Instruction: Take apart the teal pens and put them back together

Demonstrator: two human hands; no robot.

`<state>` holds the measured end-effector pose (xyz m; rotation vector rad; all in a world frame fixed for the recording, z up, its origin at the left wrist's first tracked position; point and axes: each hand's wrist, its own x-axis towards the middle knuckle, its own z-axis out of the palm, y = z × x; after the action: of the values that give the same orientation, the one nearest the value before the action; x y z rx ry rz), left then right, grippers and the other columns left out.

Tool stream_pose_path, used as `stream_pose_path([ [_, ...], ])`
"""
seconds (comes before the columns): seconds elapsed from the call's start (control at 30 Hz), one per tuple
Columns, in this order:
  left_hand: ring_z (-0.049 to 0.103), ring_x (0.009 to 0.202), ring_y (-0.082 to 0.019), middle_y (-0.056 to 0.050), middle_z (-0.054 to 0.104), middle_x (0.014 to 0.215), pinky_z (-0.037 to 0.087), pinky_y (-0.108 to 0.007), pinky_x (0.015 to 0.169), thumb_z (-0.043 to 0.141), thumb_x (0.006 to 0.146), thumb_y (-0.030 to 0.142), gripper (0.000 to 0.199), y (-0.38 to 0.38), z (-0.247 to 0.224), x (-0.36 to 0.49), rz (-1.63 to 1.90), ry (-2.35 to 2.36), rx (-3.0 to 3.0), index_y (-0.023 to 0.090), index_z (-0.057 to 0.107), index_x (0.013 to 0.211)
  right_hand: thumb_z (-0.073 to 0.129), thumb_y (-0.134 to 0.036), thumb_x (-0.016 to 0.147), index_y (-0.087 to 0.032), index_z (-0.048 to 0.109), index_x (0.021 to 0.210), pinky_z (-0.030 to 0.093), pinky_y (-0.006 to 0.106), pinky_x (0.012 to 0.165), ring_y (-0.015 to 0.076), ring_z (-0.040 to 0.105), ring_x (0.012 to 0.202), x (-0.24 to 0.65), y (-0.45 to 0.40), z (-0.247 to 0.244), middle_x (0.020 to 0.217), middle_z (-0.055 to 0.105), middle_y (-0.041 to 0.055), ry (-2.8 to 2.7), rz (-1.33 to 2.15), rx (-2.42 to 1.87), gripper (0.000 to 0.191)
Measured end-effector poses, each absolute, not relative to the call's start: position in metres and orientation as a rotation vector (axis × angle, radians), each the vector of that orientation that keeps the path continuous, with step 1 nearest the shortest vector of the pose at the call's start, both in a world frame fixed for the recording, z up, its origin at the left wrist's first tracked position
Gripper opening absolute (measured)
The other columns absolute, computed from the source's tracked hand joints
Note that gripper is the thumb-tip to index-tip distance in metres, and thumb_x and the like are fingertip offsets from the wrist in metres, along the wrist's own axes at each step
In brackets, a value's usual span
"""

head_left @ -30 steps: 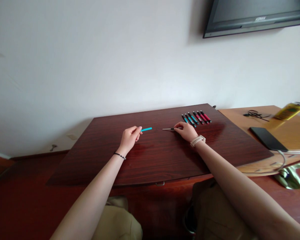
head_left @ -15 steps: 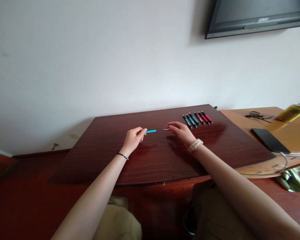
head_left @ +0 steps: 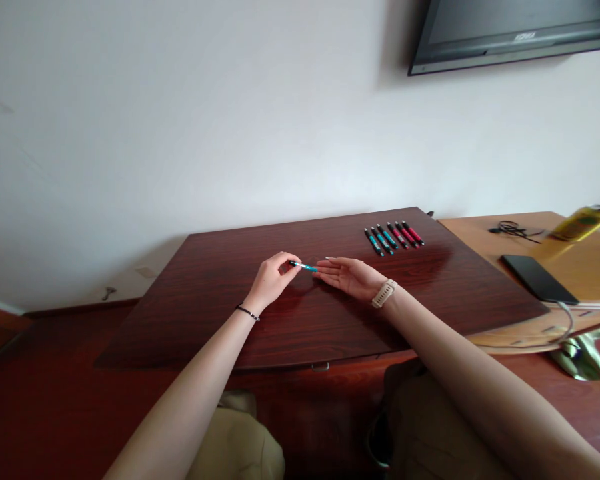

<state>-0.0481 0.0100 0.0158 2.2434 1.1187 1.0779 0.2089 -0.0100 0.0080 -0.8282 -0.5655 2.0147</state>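
Note:
Between the thumb and fingers of my left hand (head_left: pixel 275 275) is a slim teal pen (head_left: pixel 309 268) with a black end, pointing right. Its teal end reaches the fingertips of my right hand (head_left: pixel 350 275); whether it touches them I cannot tell. That right hand is turned palm up, its fingers stretched out. A tiny pale tip shows at its far-side finger, too small to name. Both hands are above the dark wooden table (head_left: pixel 220 340). Beyond my right hand, several teal pens (head_left: pixel 381 240) and red pens (head_left: pixel 409 234) lie in a slanted row.
On the right stands a lighter wooden table (head_left: pixel 480 233) bearing a black phone (head_left: pixel 537 279) with a cable, a coiled black cord (head_left: pixel 515 231) and a yellow can (head_left: pixel 583 223). A wall-mounted television (head_left: pixel 517 40) hangs at the upper right. My knees are below the table's near edge.
My right hand has turned palm up and moved closer to my left. The teal piece in my left hand now shows a black end; the thin piece at my right fingers shows less.

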Motion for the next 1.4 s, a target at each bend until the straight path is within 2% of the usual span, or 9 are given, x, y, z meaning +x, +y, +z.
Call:
stream_pose_path([
  [0.1, 0.070, 0.090, -0.020, -0.005, 0.078, 0.106, 0.053, -0.031, 0.076, 0.068, 0.099, 0.034, 0.015, 0.009, 0.018, -0.047, 1.094, 1.120, 2.256, 0.023, 0.075, 0.105, 0.047, -0.018, 0.111, -0.003, 0.067, 0.122, 0.066, 0.027, 0.098, 0.0218, 0.080, 0.110, 0.207, -0.011, 0.007, 0.117, 0.078, 0.0222, -0.597, 2.015, -0.842, 0.028],
  [0.23, 0.070, 0.090, -0.020, -0.006, 0.077, 0.107, 0.052, -0.030, 0.075, 0.067, 0.099, 0.036, 0.017, 0.007, 0.022, -0.047, 1.101, 1.153, 2.237, 0.023, 0.075, 0.104, 0.063, -0.008, 0.100, -0.010, 0.074, 0.114, 0.064, 0.027, 0.102, 0.0196, 0.080, 0.108, 0.206, -0.011, 0.001, 0.113, 0.081, 0.0156, -0.686, 1.942, -0.861, 0.017],
  [0.47, 0.072, 0.095, -0.022, -0.007, 0.078, 0.113, 0.052, -0.030, 0.075, 0.066, 0.098, 0.036, 0.019, 0.008, 0.028, -0.050, 1.149, 1.217, 2.151, 0.022, 0.075, 0.106, 0.082, -0.004, 0.084, -0.015, 0.079, 0.102, 0.061, 0.025, 0.106, 0.0153, 0.080, 0.100, 0.208, -0.008, -0.008, 0.110, 0.082, 0.0090, -0.839, 1.816, -0.879, 0.021],
  [0.67, 0.070, 0.089, -0.021, -0.008, 0.078, 0.112, 0.051, -0.031, 0.077, 0.062, 0.102, 0.033, 0.020, 0.013, 0.020, -0.056, 1.189, 1.340, 2.277, 0.022, 0.077, 0.110, 0.085, -0.007, 0.083, -0.016, 0.079, 0.097, 0.063, 0.023, 0.100, 0.0141, 0.079, 0.094, 0.208, -0.005, -0.012, 0.105, 0.082, 0.0081, -0.873, 1.718, -0.915, 0.017],
  [0.83, 0.072, 0.088, -0.022, -0.008, 0.079, 0.109, 0.051, -0.032, 0.080, 0.061, 0.104, 0.030, 0.021, 0.011, 0.012, -0.057, 1.058, 1.510, 2.472, 0.024, 0.077, 0.115, 0.088, -0.012, 0.081, -0.016, 0.078, 0.101, 0.064, 0.022, 0.093, 0.0146, 0.079, 0.093, 0.209, -0.005, -0.015, 0.107, 0.083, 0.0092, -0.917, 1.660, -0.975, 0.022],
  [0.93, 0.074, 0.093, -0.025, -0.007, 0.080, 0.111, 0.050, -0.033, 0.081, 0.062, 0.103, 0.031, 0.018, 0.010, 0.010, -0.057, 1.015, 1.569, 2.517, 0.026, 0.077, 0.113, 0.092, -0.019, 0.078, -0.018, 0.078, 0.103, 0.065, 0.027, 0.094, 0.0166, 0.079, 0.094, 0.211, -0.004, -0.018, 0.107, 0.084, 0.0090, -1.012, 1.577, -1.029, 0.028],
  [1.1, 0.072, 0.086, -0.025, -0.005, 0.081, 0.103, 0.046, -0.033, 0.073, 0.065, 0.102, 0.029, 0.011, 0.009, 0.008, -0.057, 0.943, 1.675, 2.587, 0.028, 0.074, 0.108, 0.092, -0.021, 0.075, -0.018, 0.078, 0.101, 0.062, 0.037, 0.100, 0.0202, 0.078, 0.098, 0.216, 0.003, -0.023, 0.102, 0.084, 0.0083, -1.205, 1.383, -1.081, 0.030],
  [1.27, 0.067, 0.089, -0.027, -0.007, 0.075, 0.095, 0.044, -0.036, 0.072, 0.069, 0.099, 0.027, 0.002, 0.007, 0.006, -0.056, 0.794, 1.657, 2.758, 0.026, 0.069, 0.098, 0.091, -0.020, 0.074, -0.019, 0.078, 0.098, 0.063, 0.039, 0.095, 0.0199, 0.077, 0.092, 0.218, 0.006, -0.025, 0.096, 0.082, 0.0063, -1.338, 1.254, -1.123, 0.027],
  [1.4, 0.065, 0.095, -0.030, -0.009, 0.072, 0.096, 0.046, -0.040, 0.080, 0.074, 0.095, 0.027, 0.008, 0.007, 0.003, -0.054, 0.672, 1.656, 2.852, 0.024, 0.068, 0.094, 0.090, -0.022, 0.076, -0.019, 0.079, 0.098, 0.064, 0.037, 0.091, 0.0191, 0.076, 0.088, 0.218, 0.006, -0.025, 0.095, 0.082, 0.0055, -1.411, 1.189, -1.153, 0.025],
])
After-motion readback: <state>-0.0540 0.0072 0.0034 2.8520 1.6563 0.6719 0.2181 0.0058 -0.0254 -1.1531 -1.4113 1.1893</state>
